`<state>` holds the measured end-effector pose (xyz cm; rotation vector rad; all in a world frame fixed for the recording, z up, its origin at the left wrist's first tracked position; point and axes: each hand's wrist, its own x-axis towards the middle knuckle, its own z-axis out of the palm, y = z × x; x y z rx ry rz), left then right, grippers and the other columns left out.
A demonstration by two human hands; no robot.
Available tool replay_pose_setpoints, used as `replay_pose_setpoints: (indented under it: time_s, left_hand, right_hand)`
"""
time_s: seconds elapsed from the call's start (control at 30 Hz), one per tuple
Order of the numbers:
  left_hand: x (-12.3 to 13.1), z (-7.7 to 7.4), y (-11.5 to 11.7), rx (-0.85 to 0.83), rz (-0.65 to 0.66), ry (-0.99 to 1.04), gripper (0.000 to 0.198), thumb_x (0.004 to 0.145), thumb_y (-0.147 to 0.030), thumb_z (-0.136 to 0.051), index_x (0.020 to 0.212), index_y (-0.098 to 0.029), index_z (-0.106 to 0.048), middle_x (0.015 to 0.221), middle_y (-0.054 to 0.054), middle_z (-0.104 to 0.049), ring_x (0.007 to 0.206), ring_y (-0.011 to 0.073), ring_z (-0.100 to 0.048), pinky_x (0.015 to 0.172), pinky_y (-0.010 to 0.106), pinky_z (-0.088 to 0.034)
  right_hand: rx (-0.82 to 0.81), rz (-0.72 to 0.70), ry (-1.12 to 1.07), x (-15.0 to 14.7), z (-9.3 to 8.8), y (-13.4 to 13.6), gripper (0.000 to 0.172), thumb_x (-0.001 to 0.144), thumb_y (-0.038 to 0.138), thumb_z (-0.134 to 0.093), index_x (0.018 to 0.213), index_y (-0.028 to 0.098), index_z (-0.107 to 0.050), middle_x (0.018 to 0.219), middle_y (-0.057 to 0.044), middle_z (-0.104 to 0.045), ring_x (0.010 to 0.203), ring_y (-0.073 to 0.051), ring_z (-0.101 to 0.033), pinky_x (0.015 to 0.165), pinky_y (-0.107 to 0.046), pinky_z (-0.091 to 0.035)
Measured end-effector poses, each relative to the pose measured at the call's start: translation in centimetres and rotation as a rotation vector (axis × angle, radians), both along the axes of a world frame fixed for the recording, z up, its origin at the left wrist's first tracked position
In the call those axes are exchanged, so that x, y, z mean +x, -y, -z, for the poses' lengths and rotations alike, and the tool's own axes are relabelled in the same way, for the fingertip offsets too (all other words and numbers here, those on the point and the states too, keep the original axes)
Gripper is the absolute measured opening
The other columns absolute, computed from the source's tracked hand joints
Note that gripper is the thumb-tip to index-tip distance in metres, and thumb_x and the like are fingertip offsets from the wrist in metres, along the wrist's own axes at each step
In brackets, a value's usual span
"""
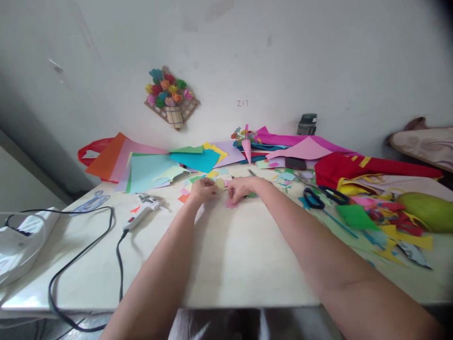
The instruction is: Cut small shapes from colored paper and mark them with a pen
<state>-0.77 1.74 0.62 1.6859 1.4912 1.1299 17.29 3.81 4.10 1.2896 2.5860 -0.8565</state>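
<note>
Both hands are close together over the middle of the table. My left hand (204,189) is closed in a pinch beside a small round yellowish piece (220,183), its fingertips at the piece's left edge. Just to the right, my right hand (240,189) has its fingers bent and pressed together; what they hold, if anything, is too small to name. A small pink paper piece (231,203) lies under my right fingertips. Small coloured paper scraps (184,198) are scattered around both hands.
A white glue gun (141,215) with a black cable lies left, near a power strip (31,245). Coloured sheets (146,170) line the wall side. Dark-handled scissors (314,198), a green fruit (426,211), a phone (295,163) and a red cloth (348,170) are on the right.
</note>
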Motion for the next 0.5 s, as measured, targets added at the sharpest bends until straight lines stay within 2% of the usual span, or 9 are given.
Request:
replay_pose_setpoints:
  time_s: [0.2,0.33,0.5]
  left_hand:
    - [0.4,0.2,0.3,-0.088,0.056,0.208,0.017,0.056,-0.022,-0.068,0.069,-0.016,-0.060,0.061,0.001,-0.064,0.060,0.0154,-0.062,0.057,0.024,-0.043]
    - [0.2,0.1,0.6,-0.138,0.112,0.299,0.023,0.056,-0.025,-0.071,0.074,-0.014,-0.063,0.061,0.002,-0.066,0.062,0.0153,-0.062,0.059,0.025,-0.044]
    - [0.1,-0.1,1.0,-0.214,0.207,0.424,0.028,0.052,-0.031,-0.076,0.068,-0.014,-0.061,0.062,0.003,-0.066,0.063,0.0156,-0.063,0.060,0.025,-0.044]
  right_hand:
    - [-0.018,0.010,-0.090,0.4,0.0,0.1,0.014,0.055,0.023,-0.069,0.065,0.016,-0.061,0.050,0.005,-0.050,0.050,-0.009,-0.042,0.050,-0.023,-0.030]
    - [-0.012,0.032,-0.267,1.1,-0.7,0.4,0.013,0.054,0.023,-0.069,0.061,0.015,-0.061,0.053,0.005,-0.050,0.054,-0.009,-0.043,0.053,-0.023,-0.031]
    - [0.094,0.255,-0.583,1.4,-0.6,0.1,0.018,0.053,0.029,-0.070,0.060,0.014,-0.061,0.055,0.005,-0.051,0.057,-0.009,-0.043,0.055,-0.022,-0.032]
